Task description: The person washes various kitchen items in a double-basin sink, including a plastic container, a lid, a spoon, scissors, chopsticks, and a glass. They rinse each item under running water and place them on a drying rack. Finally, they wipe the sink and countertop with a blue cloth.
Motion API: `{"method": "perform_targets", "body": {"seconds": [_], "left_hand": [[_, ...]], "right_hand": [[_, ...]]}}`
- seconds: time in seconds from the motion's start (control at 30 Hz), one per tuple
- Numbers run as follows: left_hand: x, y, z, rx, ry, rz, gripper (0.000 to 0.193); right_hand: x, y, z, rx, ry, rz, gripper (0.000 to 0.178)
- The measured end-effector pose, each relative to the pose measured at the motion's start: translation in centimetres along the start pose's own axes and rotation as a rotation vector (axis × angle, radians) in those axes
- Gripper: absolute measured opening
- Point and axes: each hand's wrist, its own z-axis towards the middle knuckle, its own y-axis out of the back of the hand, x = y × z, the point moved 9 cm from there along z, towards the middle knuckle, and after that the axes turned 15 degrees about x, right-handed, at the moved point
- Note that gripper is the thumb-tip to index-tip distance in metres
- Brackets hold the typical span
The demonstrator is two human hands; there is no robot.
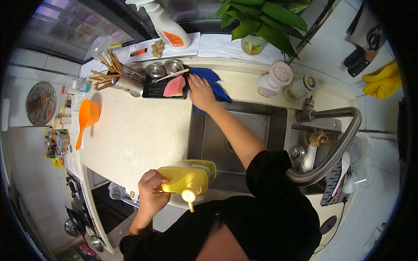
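Note:
My left hand (152,191) is closed round a yellow dish soap bottle (180,176). The bottle lies tilted over the counter's front edge, its pale cap and spout pointing toward me. Across the sink reaches my right arm, and my right hand (201,92) rests with fingers stretched out at the right end of a black rack (154,90). Beside and partly under that hand lies a crumpled blue cloth (220,93). On the rack sits a pink sponge (174,87), close to the right fingertips, with a light-handled brush or stick (172,75) behind it.
A steel sink (248,130) with a curved faucet (355,130) is at right. Chopsticks in a perforated steel holder (133,78) and an orange ladle (89,114) stand left. Two jars (278,77) stand behind the sink; a spray bottle (167,26) and plant (270,21) occupy the sill.

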Motion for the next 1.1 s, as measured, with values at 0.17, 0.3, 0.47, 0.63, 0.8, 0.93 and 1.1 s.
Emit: {"method": "perform_targets", "body": {"seconds": [0.17,0.3,0.47,0.63,0.8,0.93,1.1], "left_hand": [[-0.4,0.0,0.9,-0.035,-0.027,-0.031,0.019],[-0.5,0.8,2.6,-0.08,-0.035,-0.088,0.02],[-1.9,2.1,6.7,-0.046,-0.041,-0.107,0.023],[-4.8,3.5,12.4,-0.1,-0.159,-0.085,0.021],[-6.9,2.3,18.0,-0.16,-0.292,0.007,0.019],[-6.1,0.4,22.8,-0.165,-0.267,0.009,0.016],[-8.8,-0.2,26.1,-0.192,-0.324,0.088,0.018]], "right_hand": [[-4.2,2.1,-1.8,-0.051,-0.18,-0.199,0.031],[-6.9,4.4,-4.4,-0.146,-0.39,-0.339,0.031],[-9.2,6.9,-6.9,-0.187,-0.553,-0.424,0.032],[-9.5,7.6,-8.3,-0.065,-0.59,-0.397,0.032],[-6.6,8.9,-13.8,0.042,-0.509,0.056,0.027],[-5.7,10.4,-20.4,0.099,-0.54,0.695,0.025],[-1.3,11.9,-26.3,0.402,-0.561,1.172,0.029]]}}
